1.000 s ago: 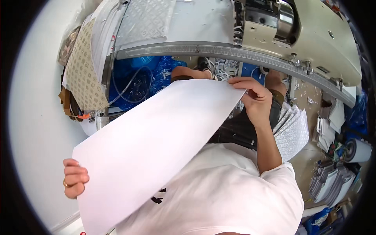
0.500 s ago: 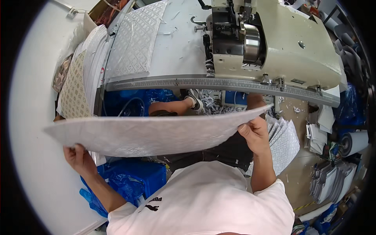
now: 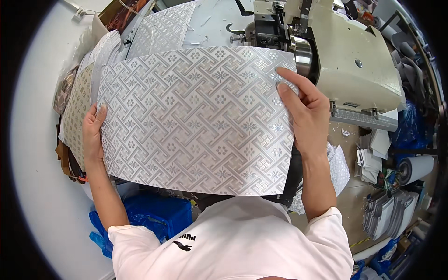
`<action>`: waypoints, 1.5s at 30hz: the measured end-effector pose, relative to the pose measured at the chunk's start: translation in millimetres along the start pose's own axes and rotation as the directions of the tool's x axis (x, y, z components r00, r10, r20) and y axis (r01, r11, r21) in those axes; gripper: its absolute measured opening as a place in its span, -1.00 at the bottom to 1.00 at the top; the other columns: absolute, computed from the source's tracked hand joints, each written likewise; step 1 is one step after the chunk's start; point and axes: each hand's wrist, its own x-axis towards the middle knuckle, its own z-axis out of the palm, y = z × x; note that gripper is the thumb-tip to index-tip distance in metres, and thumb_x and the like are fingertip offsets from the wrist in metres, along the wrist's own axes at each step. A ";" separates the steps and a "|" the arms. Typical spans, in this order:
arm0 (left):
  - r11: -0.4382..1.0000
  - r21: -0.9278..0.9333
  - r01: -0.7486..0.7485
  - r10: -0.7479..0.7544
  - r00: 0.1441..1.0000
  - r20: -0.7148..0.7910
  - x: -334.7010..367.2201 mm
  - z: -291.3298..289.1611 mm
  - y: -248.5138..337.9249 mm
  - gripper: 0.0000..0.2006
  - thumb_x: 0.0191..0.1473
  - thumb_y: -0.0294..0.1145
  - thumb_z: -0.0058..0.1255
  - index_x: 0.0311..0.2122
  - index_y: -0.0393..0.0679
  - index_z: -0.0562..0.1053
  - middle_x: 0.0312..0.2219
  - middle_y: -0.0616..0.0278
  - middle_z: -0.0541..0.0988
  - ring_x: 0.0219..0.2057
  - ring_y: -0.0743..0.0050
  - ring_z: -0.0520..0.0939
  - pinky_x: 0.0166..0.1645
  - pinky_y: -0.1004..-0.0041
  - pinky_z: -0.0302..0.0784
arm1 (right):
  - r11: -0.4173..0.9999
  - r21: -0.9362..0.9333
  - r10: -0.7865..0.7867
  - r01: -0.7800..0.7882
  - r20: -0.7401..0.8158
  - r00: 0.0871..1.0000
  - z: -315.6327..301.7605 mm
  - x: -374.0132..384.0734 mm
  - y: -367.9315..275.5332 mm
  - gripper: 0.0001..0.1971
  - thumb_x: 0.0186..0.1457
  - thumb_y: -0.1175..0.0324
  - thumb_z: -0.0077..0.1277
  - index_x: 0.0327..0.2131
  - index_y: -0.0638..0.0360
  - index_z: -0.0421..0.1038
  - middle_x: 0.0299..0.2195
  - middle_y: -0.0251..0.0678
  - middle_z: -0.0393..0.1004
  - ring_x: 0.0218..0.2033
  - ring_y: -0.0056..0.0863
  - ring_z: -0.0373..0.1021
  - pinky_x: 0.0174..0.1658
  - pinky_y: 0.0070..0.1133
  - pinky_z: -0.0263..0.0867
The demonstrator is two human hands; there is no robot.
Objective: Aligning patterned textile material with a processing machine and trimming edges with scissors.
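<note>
A large sheet with a silver-grey woven-line and flower pattern spans the space in front of me, its patterned face up. My left hand grips its left edge, thumb on top. At the right edge my right hand holds the sheet between thumb and fingers, the index finger stretched out along its upper corner. The sheet's far edge lies over the worktable, close to the metal roller of a cream-coloured machine. Most of the ruler rail and my lap are hidden beneath the sheet.
Another patterned sheet lies on the white table at the back left. Beside it stands a stack of sheets. A blue bin is at lower left. Stacked grey sheets and a roll are at right.
The sheet, seen nearly edge-on before, is now tilted flat with its pattern showing. Both hands have moved up and forward with it, toward the table and the machine.
</note>
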 end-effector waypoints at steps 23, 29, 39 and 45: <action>0.999 0.027 0.022 -0.027 0.979 0.202 9.7 81.8 -18.1 -0.54 0.22 -0.35 0.14 0.14 -0.36 0.34 -0.04 0.15 0.61 -0.08 0.56 0.61 0.05 0.52 0.47 | 0.998 0.051 0.030 -0.021 -0.186 0.982 -79.6 23.4 -12.4 -0.73 0.22 0.49 0.11 -0.01 0.34 0.53 -0.44 -0.49 0.50 -0.48 -0.87 0.30 -0.42 -0.84 0.14; 0.994 -0.014 0.110 -0.098 0.928 0.360 4.6 149.1 -21.0 -0.51 0.19 -0.32 0.21 0.12 -0.36 0.35 -0.06 0.15 0.61 -0.12 0.52 0.63 0.02 0.53 0.50 | 0.996 -0.074 0.035 -0.043 -0.105 0.994 -182.3 36.4 -8.7 -0.73 0.25 0.45 0.10 0.00 0.28 0.52 -0.35 -0.33 0.59 -0.41 -0.78 0.42 -0.33 -0.82 0.30; 0.951 -0.220 0.216 -0.036 0.787 0.616 -0.7 272.9 -30.2 -0.56 0.22 -0.31 0.18 0.07 -0.36 0.36 -0.13 0.17 0.61 -0.15 0.57 0.63 -0.03 0.53 0.56 | 0.953 -0.290 0.063 -0.085 -0.083 0.995 -334.8 49.5 -19.5 -0.78 0.30 0.36 0.07 -0.03 0.18 0.49 -0.30 -0.37 0.60 -0.34 -0.77 0.45 -0.24 -0.79 0.33; 0.937 -0.276 0.212 0.047 0.709 0.704 -2.6 342.4 -29.5 -0.60 0.23 -0.31 0.15 0.04 -0.36 0.38 -0.14 0.18 0.61 -0.14 0.58 0.60 -0.02 0.51 0.53 | 0.897 -0.442 -0.072 -0.005 -0.158 0.985 -408.5 24.1 -51.1 -0.78 0.34 0.32 0.02 -0.02 0.16 0.48 -0.22 -0.43 0.59 -0.23 -0.75 0.45 -0.16 -0.68 0.36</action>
